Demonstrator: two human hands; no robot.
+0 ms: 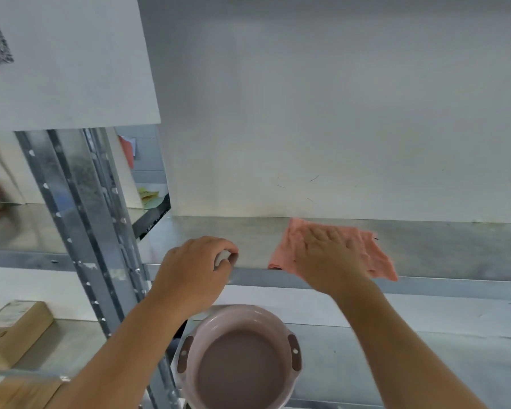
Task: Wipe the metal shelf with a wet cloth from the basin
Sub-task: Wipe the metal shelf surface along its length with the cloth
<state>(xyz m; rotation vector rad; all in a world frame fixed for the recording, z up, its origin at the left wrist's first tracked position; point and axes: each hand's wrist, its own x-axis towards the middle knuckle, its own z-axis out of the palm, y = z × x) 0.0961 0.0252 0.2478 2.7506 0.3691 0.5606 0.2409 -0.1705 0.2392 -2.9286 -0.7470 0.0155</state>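
Here the cloth [375,255], pink and rumpled, lies flat on the metal shelf [455,246], toward the shelf's front lip and right of the upright post [80,219]. One corner of it hangs just past the lip.

Right hand [331,255]: open, palm down, fingers spread, pressed on top of the cloth. Not gripping; it pins the cloth to the shelf surface.

Left hand [198,267]: left of the cloth, between it and the post, fingers curled over the shelf's front lip. Looks like a bracing hold on the edge; holds no cloth.

Basin [242,358]: pinkish, round, on the tier below the shelf, under and between the two forearms. Holds cloudy water.

Key relation: the shelf's long axis runs left to right across the view. The cloth sits partway along it, with a long bare stretch of shelf running on to the right of the cloth and a shorter stretch to the left, back toward the post. Right hand is the one on the cloth; the left is off it and apart.

Judgement: wiping is under way, shelf not finished. Next stroke likely sweeps sideways along the long axis, driven by the right hand. The overhanging corner could slip off the lip.
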